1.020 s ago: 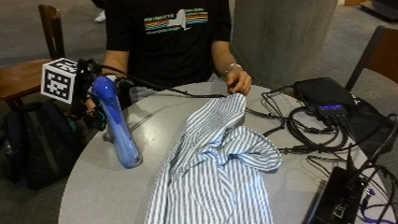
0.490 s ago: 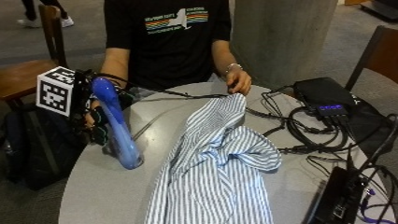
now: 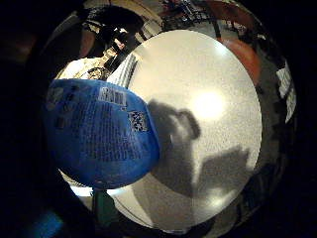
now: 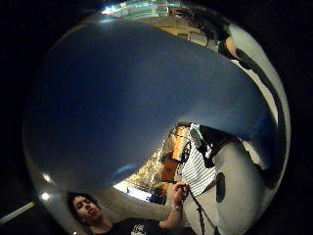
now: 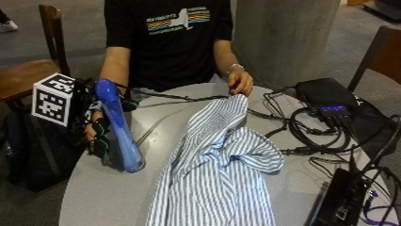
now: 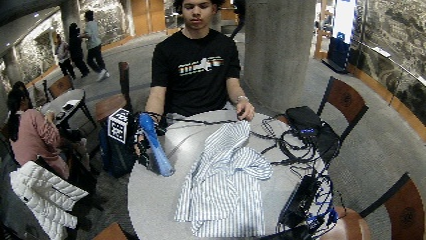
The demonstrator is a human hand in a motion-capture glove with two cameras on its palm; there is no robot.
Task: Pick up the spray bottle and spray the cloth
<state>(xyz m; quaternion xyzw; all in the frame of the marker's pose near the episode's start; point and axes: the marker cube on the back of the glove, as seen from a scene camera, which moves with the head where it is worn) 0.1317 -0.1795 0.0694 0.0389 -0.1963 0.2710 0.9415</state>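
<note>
A tall blue spray bottle (image 5: 119, 127) leans at the table's left edge, its top tilted toward the person. I cannot tell if its base touches the tabletop. My gloved right hand (image 5: 94, 134) grips it from the left side, fingers curled round its body. It fills both palm views, as the bottle's base (image 3: 99, 139) and the bottle's side (image 4: 132, 98). A blue and white striped cloth (image 5: 219, 174) lies crumpled across the middle of the table, right of the bottle and apart from it. The person's bare left hand (image 5: 240, 84) holds its far end.
The round grey table (image 5: 106, 202) carries black boxes and tangled cables (image 5: 313, 127) along its right side. A cable (image 5: 169, 96) runs from the glove across the far edge. A wooden chair (image 5: 31, 70) and a dark bag (image 5: 31, 155) stand at the left.
My gloved hand has slid lower along the bottle's left side and closed round it. The bottle stays in about the same place and leans the same way.
</note>
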